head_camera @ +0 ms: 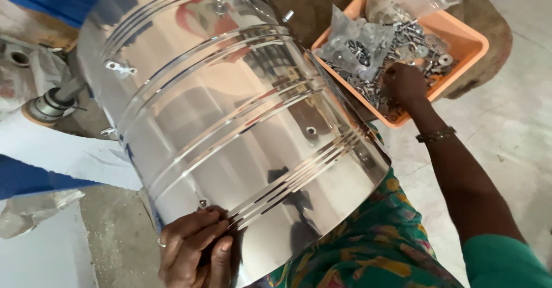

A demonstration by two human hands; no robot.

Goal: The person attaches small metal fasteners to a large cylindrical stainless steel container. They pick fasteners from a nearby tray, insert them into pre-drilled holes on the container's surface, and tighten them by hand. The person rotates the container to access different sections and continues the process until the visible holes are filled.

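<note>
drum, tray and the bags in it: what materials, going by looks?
Drum: polished sheet metal, probably stainless steel or aluminium; mirror reflections, pressed ribs, rivets. The left hand grips its rim.
Tray: likely moulded plastic; matte, uniform orange, rounded rim. The right hand reaches into the metal fasteners in it.
Bags: thin clear plastic film; crinkled, see-through.

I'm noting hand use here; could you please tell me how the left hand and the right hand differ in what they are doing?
The left hand grips the near rim of the shiny metal drum, close to the camera; the right hand reaches far out into the orange tray. The left hand's fingers curl over the drum, while the right hand's are buried among small metal fasteners. Both are bare.
</note>
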